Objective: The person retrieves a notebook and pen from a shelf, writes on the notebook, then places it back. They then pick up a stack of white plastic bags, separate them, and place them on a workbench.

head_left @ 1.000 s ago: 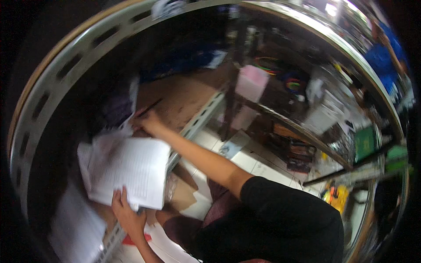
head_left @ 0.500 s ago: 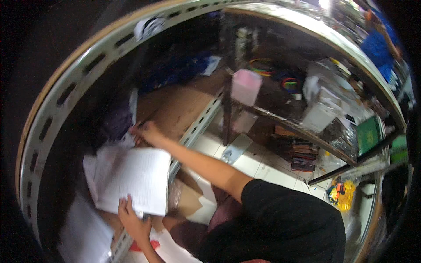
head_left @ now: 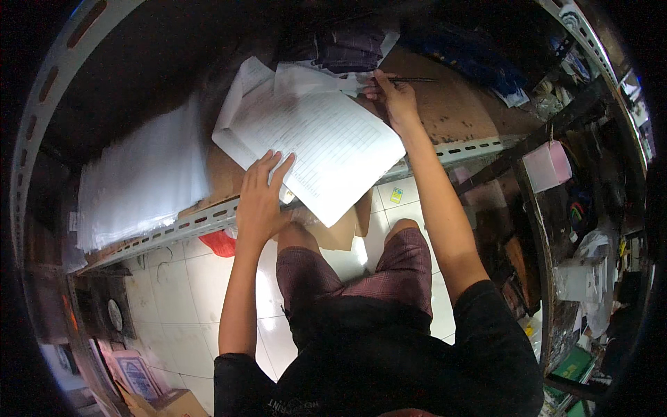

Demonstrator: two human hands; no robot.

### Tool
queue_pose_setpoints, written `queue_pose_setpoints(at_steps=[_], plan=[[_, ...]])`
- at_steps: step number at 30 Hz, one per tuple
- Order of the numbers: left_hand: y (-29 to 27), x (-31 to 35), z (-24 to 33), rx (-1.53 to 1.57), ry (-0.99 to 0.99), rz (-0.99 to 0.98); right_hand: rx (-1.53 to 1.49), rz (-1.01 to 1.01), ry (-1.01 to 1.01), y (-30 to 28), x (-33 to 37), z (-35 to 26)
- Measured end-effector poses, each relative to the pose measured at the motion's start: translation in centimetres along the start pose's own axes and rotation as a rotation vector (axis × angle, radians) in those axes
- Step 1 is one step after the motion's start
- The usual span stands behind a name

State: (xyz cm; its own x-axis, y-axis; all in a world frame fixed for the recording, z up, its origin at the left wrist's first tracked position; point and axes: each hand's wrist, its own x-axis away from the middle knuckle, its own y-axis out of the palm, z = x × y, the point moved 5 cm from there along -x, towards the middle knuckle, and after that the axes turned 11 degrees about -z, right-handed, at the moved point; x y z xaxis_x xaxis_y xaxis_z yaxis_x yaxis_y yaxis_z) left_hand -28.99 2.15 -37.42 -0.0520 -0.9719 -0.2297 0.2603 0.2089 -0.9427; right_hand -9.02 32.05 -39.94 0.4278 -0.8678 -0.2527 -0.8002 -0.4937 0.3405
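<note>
Free room on the shelf (head_left: pixel 479 115), right of the right hand (head_left: pixel 394 104).
Behind it, a dark-blue bundle (head_left: pixel 467 57) blocks; leftward, papers (head_left: pixel 323 139).

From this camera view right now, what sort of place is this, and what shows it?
Probably a storeroom or small workshop: slotted metal shelving, lined white papers and dark purplish cloth behind them.

The sheets (head_left: pixel 333 149) are matt paper, the rail (head_left: pixel 167 232) metal, the tiles (head_left: pixel 208 281) glossy.
</note>
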Motion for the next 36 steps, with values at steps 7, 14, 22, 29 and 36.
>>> queue_pose_setpoints(at_steps=[7, 14, 22, 29, 36], plan=[[0.2, -0.6, 0.1, 0.026, 0.022, 0.011, 0.029, -0.027, -0.009, -1.3, -0.4, -0.4], [0.3, 1.0, -1.6, 0.027, 0.053, 0.036, 0.879, -0.002, -0.132, 4.1, 1.1, -4.6], [0.1, 0.8, -0.5, -0.02, 0.085, 0.029, 1.727, -0.329, -0.325, 10.8, 6.9, -7.7], [-0.5, 2.4, -0.9, -0.032, 0.015, 0.009, 1.399, -0.194, -0.555, 5.0, 21.6, -12.8], [-0.2, 0.9, -0.8, 0.022, 0.048, -0.008, 1.254, -0.736, 0.121, -3.0, 44.6, -3.6]])
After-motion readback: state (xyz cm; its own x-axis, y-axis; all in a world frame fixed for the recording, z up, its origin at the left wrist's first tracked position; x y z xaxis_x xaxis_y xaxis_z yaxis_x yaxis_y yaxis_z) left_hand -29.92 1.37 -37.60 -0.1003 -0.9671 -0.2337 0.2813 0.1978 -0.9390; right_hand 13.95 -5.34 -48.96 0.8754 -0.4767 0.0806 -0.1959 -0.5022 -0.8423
